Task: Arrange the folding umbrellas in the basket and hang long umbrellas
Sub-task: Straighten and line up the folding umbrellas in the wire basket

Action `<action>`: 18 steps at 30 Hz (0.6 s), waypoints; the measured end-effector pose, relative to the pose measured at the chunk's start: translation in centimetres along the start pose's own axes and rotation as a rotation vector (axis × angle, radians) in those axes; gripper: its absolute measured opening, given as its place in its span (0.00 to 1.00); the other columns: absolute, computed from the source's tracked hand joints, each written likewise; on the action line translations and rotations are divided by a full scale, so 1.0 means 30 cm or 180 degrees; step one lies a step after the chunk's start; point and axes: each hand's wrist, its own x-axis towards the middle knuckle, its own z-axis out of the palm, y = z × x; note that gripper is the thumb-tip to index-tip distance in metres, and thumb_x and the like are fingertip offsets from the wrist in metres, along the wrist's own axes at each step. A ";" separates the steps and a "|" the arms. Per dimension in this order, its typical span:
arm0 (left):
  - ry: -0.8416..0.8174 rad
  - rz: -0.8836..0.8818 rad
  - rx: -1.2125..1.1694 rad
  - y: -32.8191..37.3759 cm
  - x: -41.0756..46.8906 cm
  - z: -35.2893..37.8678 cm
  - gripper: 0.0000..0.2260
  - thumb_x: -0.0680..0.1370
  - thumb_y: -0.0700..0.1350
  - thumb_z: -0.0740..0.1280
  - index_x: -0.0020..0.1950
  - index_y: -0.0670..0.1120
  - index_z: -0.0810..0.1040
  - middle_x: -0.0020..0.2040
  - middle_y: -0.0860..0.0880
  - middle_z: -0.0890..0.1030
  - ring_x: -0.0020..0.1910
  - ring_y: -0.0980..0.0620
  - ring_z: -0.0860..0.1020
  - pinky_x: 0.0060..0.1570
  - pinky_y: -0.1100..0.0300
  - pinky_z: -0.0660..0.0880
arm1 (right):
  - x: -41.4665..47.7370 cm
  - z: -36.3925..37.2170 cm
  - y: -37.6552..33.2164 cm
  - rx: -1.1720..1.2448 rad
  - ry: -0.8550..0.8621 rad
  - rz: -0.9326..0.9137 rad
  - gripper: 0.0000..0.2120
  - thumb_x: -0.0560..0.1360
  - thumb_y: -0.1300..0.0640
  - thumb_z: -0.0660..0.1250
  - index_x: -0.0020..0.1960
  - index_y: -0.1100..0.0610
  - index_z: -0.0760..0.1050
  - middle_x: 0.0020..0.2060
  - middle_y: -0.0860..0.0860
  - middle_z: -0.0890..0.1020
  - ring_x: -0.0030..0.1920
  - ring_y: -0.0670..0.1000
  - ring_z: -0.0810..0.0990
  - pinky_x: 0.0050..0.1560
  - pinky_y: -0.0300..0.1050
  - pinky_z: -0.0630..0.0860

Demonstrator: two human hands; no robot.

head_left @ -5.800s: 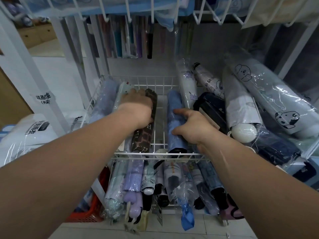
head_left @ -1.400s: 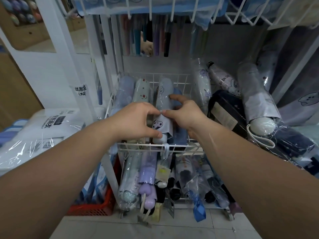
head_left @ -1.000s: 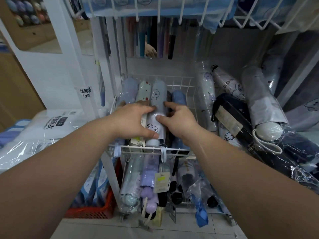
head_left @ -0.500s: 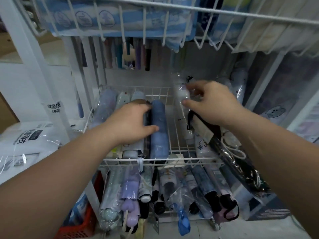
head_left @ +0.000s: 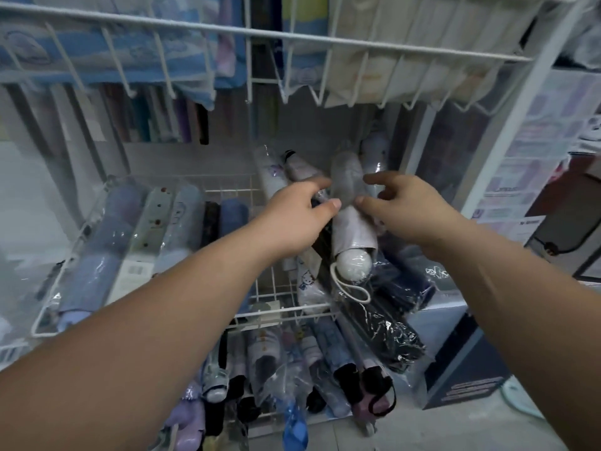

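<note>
The grey umbrella [head_left: 353,219] lay between the 2 hands, tilted, with its round white handle [head_left: 354,264] toward the person and its tip pointing away. The left hand [head_left: 294,219] had thumb and forefinger spread, with their tips touching the left side of the sleeve. The right hand [head_left: 406,206] was likewise spread, fingertips at the right side; neither hand had closed on it.

Handling, as a judgement: the umbrella appeared light and stiff along its length, with a soft fabric body. Its clear plastic wrap looked slippery, so a full grip round the middle of the body seemed safer than a fingertip pinch. The wrist loop [head_left: 353,289] below the handle could snag on wire.

The wire basket [head_left: 276,315] held a row of 5 wrapped umbrellas [head_left: 156,242] lying side by side, left of the left hand. Its middle section, under the left forearm, showed bare wire. A loose pile, including a black umbrella [head_left: 387,330], lay under and below the right hand. A lower basket [head_left: 367,426] held more umbrellas, handles outward.
</note>
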 end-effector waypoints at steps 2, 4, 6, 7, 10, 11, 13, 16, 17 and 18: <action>-0.0066 -0.0139 -0.0097 0.004 0.017 0.028 0.33 0.72 0.62 0.64 0.76 0.54 0.69 0.68 0.48 0.78 0.66 0.46 0.77 0.67 0.47 0.74 | -0.002 0.010 0.023 0.0242 -0.0135 0.0043 0.26 0.73 0.41 0.72 0.69 0.44 0.74 0.63 0.52 0.80 0.57 0.53 0.82 0.62 0.52 0.79; -0.0175 -0.0242 -0.0270 0.000 0.029 0.050 0.35 0.69 0.61 0.64 0.77 0.54 0.69 0.66 0.47 0.80 0.64 0.45 0.78 0.66 0.44 0.75 | -0.006 0.024 0.036 0.0452 -0.0192 0.0062 0.26 0.73 0.41 0.72 0.69 0.43 0.74 0.65 0.52 0.79 0.61 0.54 0.80 0.65 0.54 0.77; -0.0201 -0.0309 -0.0381 0.011 0.028 0.061 0.35 0.69 0.59 0.66 0.76 0.55 0.69 0.65 0.46 0.80 0.64 0.46 0.79 0.67 0.45 0.74 | -0.003 0.036 0.047 0.0667 -0.0141 0.0081 0.25 0.74 0.43 0.73 0.70 0.44 0.74 0.63 0.53 0.80 0.60 0.55 0.81 0.64 0.52 0.77; -0.0197 -0.0313 -0.0379 0.016 0.027 0.065 0.34 0.70 0.58 0.68 0.76 0.55 0.69 0.66 0.47 0.80 0.64 0.47 0.78 0.67 0.46 0.74 | -0.006 0.039 0.045 0.0742 -0.0126 0.0107 0.25 0.74 0.45 0.73 0.70 0.45 0.74 0.62 0.54 0.80 0.59 0.54 0.81 0.64 0.51 0.78; -0.0149 -0.0224 -0.0409 0.025 0.029 0.074 0.28 0.78 0.50 0.71 0.78 0.52 0.67 0.71 0.45 0.75 0.69 0.48 0.75 0.71 0.48 0.71 | -0.003 0.040 0.043 0.0807 -0.0102 0.0065 0.26 0.75 0.48 0.73 0.71 0.48 0.73 0.63 0.54 0.81 0.61 0.54 0.81 0.65 0.52 0.77; -0.0109 -0.0182 -0.0456 0.025 0.029 0.076 0.28 0.79 0.48 0.71 0.78 0.51 0.67 0.72 0.44 0.75 0.70 0.49 0.73 0.72 0.49 0.70 | -0.005 0.038 0.036 0.0779 -0.0101 0.0052 0.26 0.75 0.49 0.72 0.72 0.48 0.73 0.63 0.54 0.81 0.61 0.54 0.81 0.65 0.52 0.77; -0.0022 -0.0125 -0.0587 0.025 0.019 0.074 0.31 0.76 0.49 0.72 0.78 0.51 0.67 0.72 0.44 0.75 0.71 0.50 0.72 0.73 0.50 0.69 | -0.009 0.035 0.018 0.0797 -0.0099 0.0028 0.26 0.76 0.50 0.72 0.72 0.49 0.73 0.63 0.54 0.81 0.60 0.53 0.81 0.64 0.51 0.78; 0.0094 -0.0112 -0.0916 0.018 -0.002 0.056 0.32 0.74 0.49 0.72 0.78 0.49 0.68 0.69 0.47 0.77 0.67 0.50 0.77 0.71 0.49 0.72 | -0.012 0.038 -0.014 0.1020 -0.0069 0.0023 0.25 0.76 0.52 0.73 0.72 0.50 0.73 0.60 0.55 0.82 0.57 0.53 0.83 0.60 0.50 0.80; 0.0118 -0.0093 -0.1002 0.013 -0.008 0.047 0.30 0.77 0.45 0.71 0.78 0.49 0.68 0.68 0.47 0.78 0.65 0.50 0.78 0.69 0.50 0.74 | -0.016 0.042 -0.032 0.1083 -0.0080 0.0015 0.25 0.75 0.53 0.73 0.72 0.50 0.73 0.59 0.55 0.83 0.56 0.54 0.83 0.61 0.50 0.80; 0.0130 -0.0071 -0.1054 0.008 -0.015 0.033 0.27 0.79 0.42 0.70 0.78 0.48 0.68 0.67 0.47 0.79 0.64 0.50 0.79 0.66 0.52 0.76 | -0.016 0.049 -0.047 0.1136 -0.0077 -0.0004 0.25 0.75 0.53 0.73 0.71 0.51 0.74 0.59 0.55 0.83 0.56 0.53 0.83 0.61 0.50 0.80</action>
